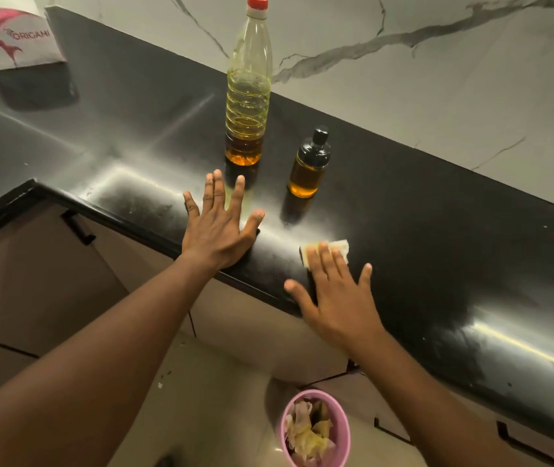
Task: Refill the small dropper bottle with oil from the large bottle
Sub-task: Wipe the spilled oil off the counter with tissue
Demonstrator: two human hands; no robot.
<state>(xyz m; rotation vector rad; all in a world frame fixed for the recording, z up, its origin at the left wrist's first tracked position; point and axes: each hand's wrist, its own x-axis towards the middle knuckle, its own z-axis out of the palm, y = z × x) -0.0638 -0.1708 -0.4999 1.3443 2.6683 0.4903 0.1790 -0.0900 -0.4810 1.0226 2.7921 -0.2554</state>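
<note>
**Both hands flat on the counter, bottles standing capped**

Left hand [216,227]: centre of frame, palm down on the front edge of the black countertop [454,264]. Fingers straight and spread wide, thumb out to the right. It holds nothing. Forearm runs in from the lower left corner, elbow out of frame.

Right hand [332,291]: just right of centre, also palm down with fingers straight and fanned. Fingertips press on a pale folded tissue [341,247] lying on the counter, and the heel of the hand overhangs the edge. No curl, no pinch. Forearm enters from the lower right.

Large bottle [246,96]: upright, upper centre, behind the left fingertips and apart from them. Red cap on, clear ribbed plastic, amber oil only in the lowest part.

Small dropper bottle [309,166]: upright just right of the large bottle, not touching it. Black top on, amber oil up to near its shoulder. Neither hand touches either bottle.

Elsewhere: a white and pink tissue box [12,38] on the counter, upper left. A pink bin [343,429] on the floor, bottom centre, holds crumpled paper.
</note>
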